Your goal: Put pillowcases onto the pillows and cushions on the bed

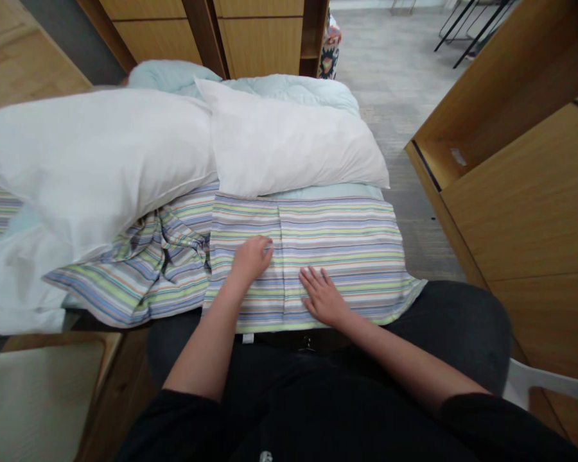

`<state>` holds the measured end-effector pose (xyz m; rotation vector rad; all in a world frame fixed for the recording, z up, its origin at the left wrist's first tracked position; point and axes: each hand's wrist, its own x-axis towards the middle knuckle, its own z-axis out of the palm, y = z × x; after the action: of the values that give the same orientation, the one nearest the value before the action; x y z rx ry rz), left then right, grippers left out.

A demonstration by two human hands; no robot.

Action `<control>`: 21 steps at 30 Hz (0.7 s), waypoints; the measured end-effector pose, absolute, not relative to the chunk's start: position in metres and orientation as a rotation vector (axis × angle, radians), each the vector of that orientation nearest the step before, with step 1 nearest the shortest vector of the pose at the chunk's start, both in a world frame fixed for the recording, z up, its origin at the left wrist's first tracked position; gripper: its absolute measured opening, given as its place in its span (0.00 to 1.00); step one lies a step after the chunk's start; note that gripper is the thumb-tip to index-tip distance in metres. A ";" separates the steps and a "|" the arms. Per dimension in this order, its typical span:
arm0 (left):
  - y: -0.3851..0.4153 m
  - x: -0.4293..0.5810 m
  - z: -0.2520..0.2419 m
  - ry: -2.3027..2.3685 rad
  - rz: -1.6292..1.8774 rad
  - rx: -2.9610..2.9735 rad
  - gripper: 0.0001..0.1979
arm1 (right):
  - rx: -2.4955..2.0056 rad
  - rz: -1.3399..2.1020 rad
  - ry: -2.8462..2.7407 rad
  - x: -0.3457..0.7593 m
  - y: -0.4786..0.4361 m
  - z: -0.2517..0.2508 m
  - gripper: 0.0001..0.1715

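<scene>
A striped pillowcase lies flat on the near end of a bed, its flap seam running down the middle. My left hand rests on it beside the seam with the fingers curled, pinching the cloth at the flap edge. My right hand lies flat on the pillowcase a little nearer to me, fingers stretched out and apart. A second striped cloth lies crumpled just left of the pillowcase.
Two white pillows lie behind the striped cloths, on a pale blue duvet. Wooden furniture stands at the right, wooden cabinets behind the bed, and a light wooden stool at the lower left.
</scene>
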<state>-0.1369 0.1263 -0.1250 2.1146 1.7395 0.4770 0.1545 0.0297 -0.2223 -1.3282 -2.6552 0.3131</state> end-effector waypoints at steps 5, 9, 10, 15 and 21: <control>0.120 -0.082 -0.164 1.623 0.306 1.728 0.17 | -1.264 0.367 -2.671 0.130 0.010 -0.225 0.46; 0.123 -0.088 -0.172 1.387 0.227 1.559 0.16 | -1.180 0.494 -2.714 0.175 0.027 -0.208 0.39; 0.125 -0.091 -0.172 1.332 0.207 1.506 0.16 | -1.309 0.497 -2.677 0.194 0.031 -0.202 0.35; 0.133 -0.100 -0.177 1.182 0.182 1.294 0.19 | -2.557 0.629 -2.231 0.311 0.034 -0.176 0.29; 0.136 -0.106 -0.173 1.133 0.285 1.140 0.27 | -2.717 1.159 -2.276 0.366 0.023 -0.182 0.12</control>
<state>-0.1060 0.1363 -0.1725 1.1401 1.1326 0.2845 0.3656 0.0233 -0.1821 -2.7172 -2.2758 1.1585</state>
